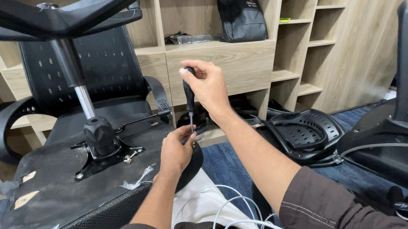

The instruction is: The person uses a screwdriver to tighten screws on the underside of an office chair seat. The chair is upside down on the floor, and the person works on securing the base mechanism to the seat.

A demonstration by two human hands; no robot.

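Underside of an office chair seat (60,190), laid upturned across the person's lap, with its mounting plate (105,157) as the landmark. The black gas-lift column (70,68) rises from the plate's centre to the star base (52,14) at the top of the view. A loose bolt (129,158) lies on the plate's right corner.

To the right of the plate, at the seat's near right edge, the right hand (209,86) is closed in a full fist around the black handle of a screwdriver (189,98), thumb over the cap, shaft pointing straight down. The left hand (176,150) sits just below it, fingertips pinched close around the tip where it meets the seat; whether a screw is held there cannot be told, as the fingers hide the spot.

Judged for good practice: the shaft should stay upright and in line with the fastener, with firm downward pressure from the palm so the tip does not slip out. The guiding fingers steady the tip only until the thread bites and are best drawn clear after that. The seat rests on the knees and may rock, so pressure is best kept modest.

Beyond the plate stands a second chair's backrest (93,65) before wooden shelves (219,62); white cables (225,218) lie across the lap.
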